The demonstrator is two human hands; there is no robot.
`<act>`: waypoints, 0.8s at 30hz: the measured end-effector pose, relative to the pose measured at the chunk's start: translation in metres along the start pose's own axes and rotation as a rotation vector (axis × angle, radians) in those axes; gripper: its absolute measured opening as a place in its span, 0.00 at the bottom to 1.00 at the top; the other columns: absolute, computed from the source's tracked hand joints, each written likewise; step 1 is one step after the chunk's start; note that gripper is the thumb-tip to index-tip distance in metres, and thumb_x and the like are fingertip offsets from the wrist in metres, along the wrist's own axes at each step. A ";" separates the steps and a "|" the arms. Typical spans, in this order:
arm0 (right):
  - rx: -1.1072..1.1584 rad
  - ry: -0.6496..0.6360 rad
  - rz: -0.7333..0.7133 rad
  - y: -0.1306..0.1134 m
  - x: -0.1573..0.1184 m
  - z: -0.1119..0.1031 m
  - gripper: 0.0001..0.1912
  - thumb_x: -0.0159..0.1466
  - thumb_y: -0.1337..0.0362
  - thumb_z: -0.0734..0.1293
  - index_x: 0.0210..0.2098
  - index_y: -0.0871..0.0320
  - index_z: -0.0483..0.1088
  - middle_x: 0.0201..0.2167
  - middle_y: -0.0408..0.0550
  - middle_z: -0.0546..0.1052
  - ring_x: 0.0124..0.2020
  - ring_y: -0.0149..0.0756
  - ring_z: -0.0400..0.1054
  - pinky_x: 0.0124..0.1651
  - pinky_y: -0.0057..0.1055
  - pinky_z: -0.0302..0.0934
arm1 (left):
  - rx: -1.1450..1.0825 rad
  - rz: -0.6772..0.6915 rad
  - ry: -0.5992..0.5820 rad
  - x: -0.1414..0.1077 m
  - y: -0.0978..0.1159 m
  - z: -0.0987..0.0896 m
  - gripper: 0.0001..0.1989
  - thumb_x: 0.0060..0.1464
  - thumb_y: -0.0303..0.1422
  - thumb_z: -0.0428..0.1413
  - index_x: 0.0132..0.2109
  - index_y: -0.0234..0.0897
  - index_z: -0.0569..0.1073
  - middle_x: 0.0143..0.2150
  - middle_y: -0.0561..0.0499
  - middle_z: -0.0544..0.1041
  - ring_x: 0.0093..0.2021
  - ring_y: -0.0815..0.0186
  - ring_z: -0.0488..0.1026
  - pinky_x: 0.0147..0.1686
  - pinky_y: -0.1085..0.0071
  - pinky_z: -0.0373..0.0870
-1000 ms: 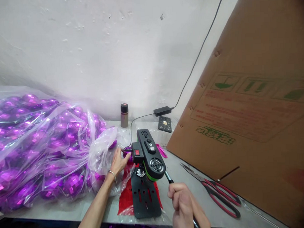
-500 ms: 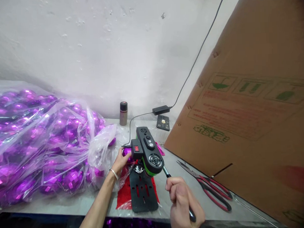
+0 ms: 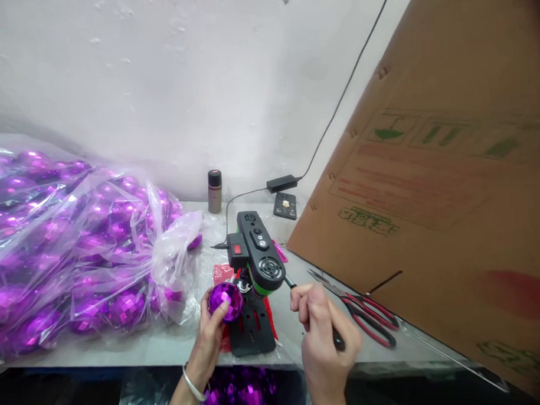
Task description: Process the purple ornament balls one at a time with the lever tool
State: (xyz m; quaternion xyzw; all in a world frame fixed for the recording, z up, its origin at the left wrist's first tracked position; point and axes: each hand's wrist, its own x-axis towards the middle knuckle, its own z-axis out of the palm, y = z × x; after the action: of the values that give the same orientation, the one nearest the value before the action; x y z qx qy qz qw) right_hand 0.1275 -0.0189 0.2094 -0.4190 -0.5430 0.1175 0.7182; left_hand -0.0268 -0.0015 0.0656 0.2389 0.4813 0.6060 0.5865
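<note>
My left hand (image 3: pixel 211 330) is closed around a shiny purple faceted ball (image 3: pixel 226 301), just left of the metal fitting under a small black and green machine (image 3: pixel 260 253). The machine stands on a slotted black base plate (image 3: pixel 252 339) over red sheet material (image 3: pixel 223 274). Gripped in my right hand (image 3: pixel 326 336) is the black-ended lever (image 3: pixel 289 281) on the machine's right side. The fingers of my right hand are wrapped round it, hiding much of the handle.
A large clear bag of purple balls (image 3: pixel 77 250) fills the left. Red-handled scissors (image 3: pixel 367 317) lie beside a big cardboard box (image 3: pixel 428 179) on the right. Behind the machine are a spray can (image 3: pixel 215 192), a power adapter (image 3: pixel 282 184) and a black plate (image 3: pixel 285 205).
My left hand has drawn the purple ball from behind the switch box toward me, to the front left of the machine. My right hand stays on the lever. The view has shifted slightly.
</note>
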 end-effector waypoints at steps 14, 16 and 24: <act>0.056 -0.033 -0.007 0.004 -0.008 -0.004 0.27 0.82 0.62 0.62 0.24 0.54 0.60 0.22 0.39 0.64 0.25 0.30 0.65 0.28 0.28 0.58 | 0.787 0.551 -0.115 0.001 -0.065 -0.022 0.42 0.57 0.45 0.69 0.72 0.40 0.64 0.73 0.32 0.75 0.75 0.36 0.72 0.74 0.34 0.70; 0.068 -0.035 -0.010 0.003 -0.009 -0.004 0.27 0.82 0.63 0.61 0.25 0.54 0.60 0.22 0.39 0.64 0.25 0.29 0.65 0.28 0.28 0.57 | 0.835 0.612 -0.165 0.003 -0.069 -0.026 0.42 0.58 0.44 0.69 0.73 0.40 0.64 0.74 0.32 0.74 0.76 0.36 0.72 0.73 0.34 0.71; 0.092 -0.042 -0.027 0.005 -0.009 -0.003 0.25 0.82 0.65 0.61 0.26 0.54 0.60 0.23 0.38 0.63 0.25 0.29 0.65 0.29 0.28 0.57 | 0.868 0.581 -0.292 0.003 -0.069 -0.030 0.43 0.57 0.43 0.72 0.74 0.39 0.65 0.74 0.31 0.75 0.74 0.36 0.74 0.73 0.36 0.73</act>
State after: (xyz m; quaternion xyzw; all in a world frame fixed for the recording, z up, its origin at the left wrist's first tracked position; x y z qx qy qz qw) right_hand 0.1287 -0.0225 0.1996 -0.3757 -0.5574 0.1415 0.7267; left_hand -0.0200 -0.0179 -0.0078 0.6642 0.5149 0.4494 0.3030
